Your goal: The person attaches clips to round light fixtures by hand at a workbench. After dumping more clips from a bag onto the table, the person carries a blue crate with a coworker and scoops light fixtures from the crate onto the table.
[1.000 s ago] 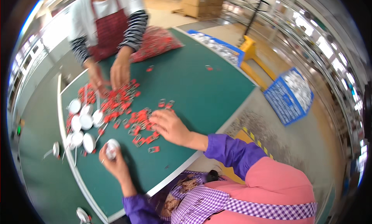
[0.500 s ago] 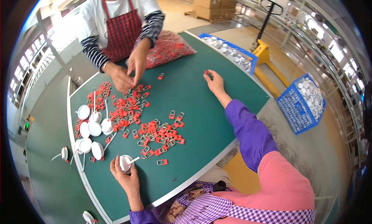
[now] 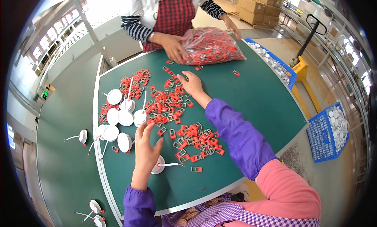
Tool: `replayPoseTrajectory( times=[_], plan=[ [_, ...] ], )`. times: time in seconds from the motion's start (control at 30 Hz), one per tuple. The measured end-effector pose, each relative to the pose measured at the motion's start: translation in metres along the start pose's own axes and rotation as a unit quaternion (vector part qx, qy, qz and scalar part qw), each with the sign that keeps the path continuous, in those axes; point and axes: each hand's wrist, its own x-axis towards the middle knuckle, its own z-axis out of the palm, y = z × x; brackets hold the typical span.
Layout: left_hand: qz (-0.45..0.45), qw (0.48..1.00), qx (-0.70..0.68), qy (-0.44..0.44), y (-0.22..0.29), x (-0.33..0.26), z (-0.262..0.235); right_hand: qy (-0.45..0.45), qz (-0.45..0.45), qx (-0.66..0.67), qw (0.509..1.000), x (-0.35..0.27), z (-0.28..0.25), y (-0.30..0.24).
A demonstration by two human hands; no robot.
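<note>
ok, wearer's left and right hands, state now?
Left hand: open, nothing visibly held, near a white disc.
Right hand: by the red clips; can't tell if gripping one.

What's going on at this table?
One person's left hand is open beside a white disc with a wire; more white discs lie clustered to the left. Their right hand is by the loose red clips. Across the green table, a co-worker's hand is at a clear bag of red pieces.
</note>
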Motion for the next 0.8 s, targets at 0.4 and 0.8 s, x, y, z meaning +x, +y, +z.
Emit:
replayPoseTrajectory(
  times=[0.4, 0.8],
  plan=[
    [-0.066, 0.961, 0.239, 0.123, -0.070, 0.116, 0.021, -0.087, 0.027, 0.135, 0.987, -0.026, 0.082, -0.081],
    [-0.116, 0.961, 0.251, 0.000, -0.106, 0.172, 0.031, -0.203, 0.000, 0.253, 0.946, -0.033, 0.075, -0.087]
  ],
)
